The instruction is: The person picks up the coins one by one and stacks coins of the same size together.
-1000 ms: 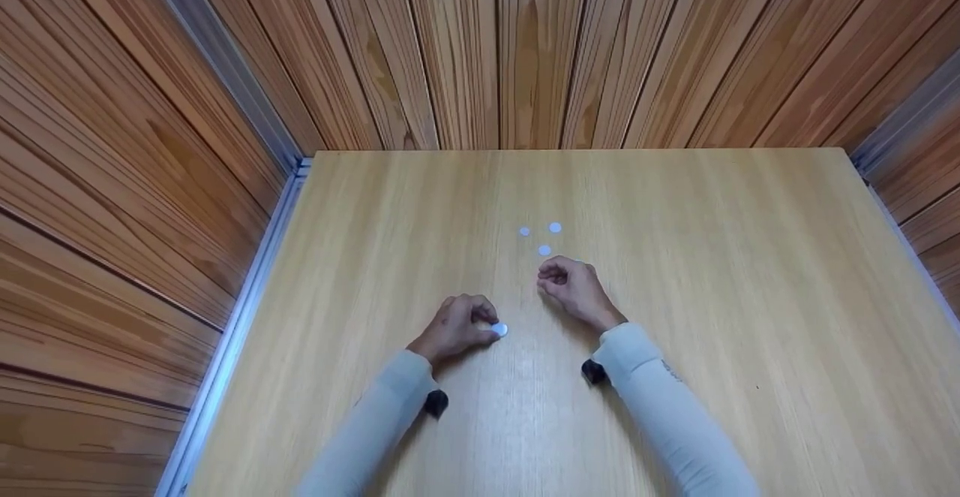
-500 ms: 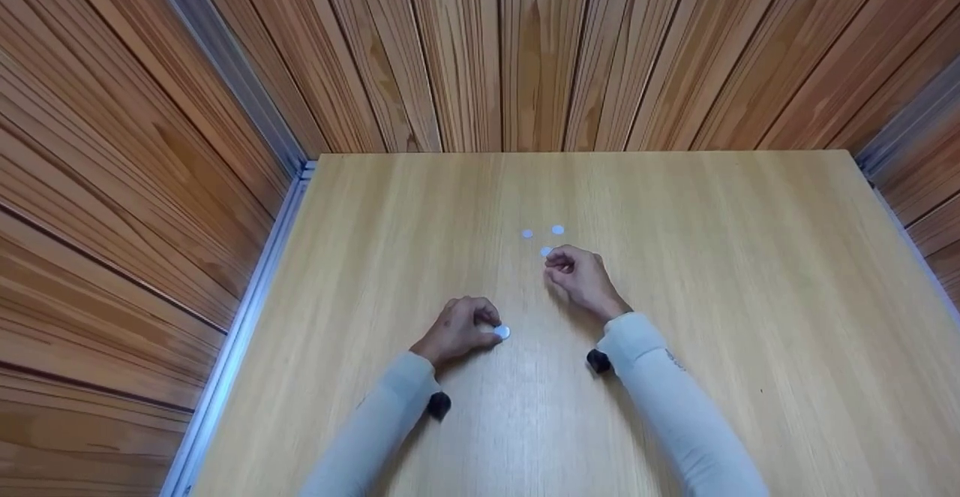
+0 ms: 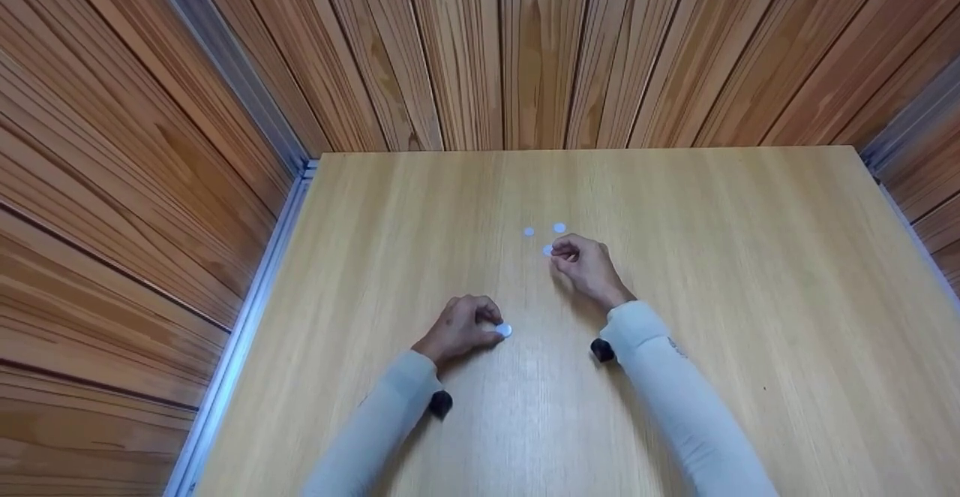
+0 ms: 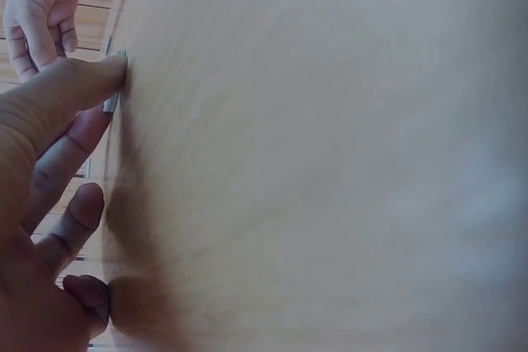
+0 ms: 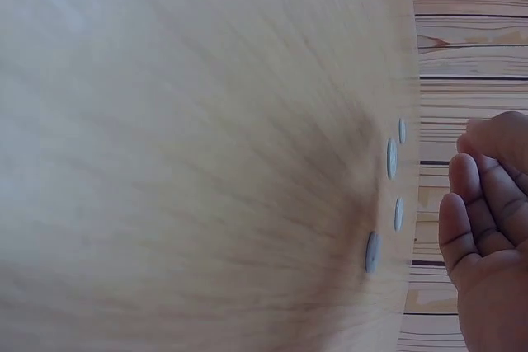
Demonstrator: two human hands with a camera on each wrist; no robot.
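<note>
My left hand (image 3: 461, 326) pinches a pale silvery coin (image 3: 505, 329) at the tabletop. In the left wrist view, thumb and a fingertip hold the coin (image 4: 110, 105) edge-on, while the other fingers curl near the wood. Farther forward, my right hand (image 3: 587, 266) hovers over the table with loosely bent fingers and nothing visible in them. Just beyond its fingertips lies one coin (image 3: 547, 250), with a smaller coin (image 3: 529, 232) and another coin (image 3: 559, 227) behind. The right wrist view also has a greyer coin (image 5: 373, 252), hidden beneath the hand from the head view.
A light wooden table (image 3: 735, 257) spreads under both arms. Wood-plank walls (image 3: 532, 54) rise behind it and at the sides, with a metal rail (image 3: 247, 309) along the left edge. A black wrist camera (image 3: 602, 350) hangs below the right cuff, another (image 3: 440, 404) below the left.
My right hand has moved forward and slightly right, toward the loose coins, partly covering the nearest one. My left hand has stayed almost in place, still pinching its coin.
</note>
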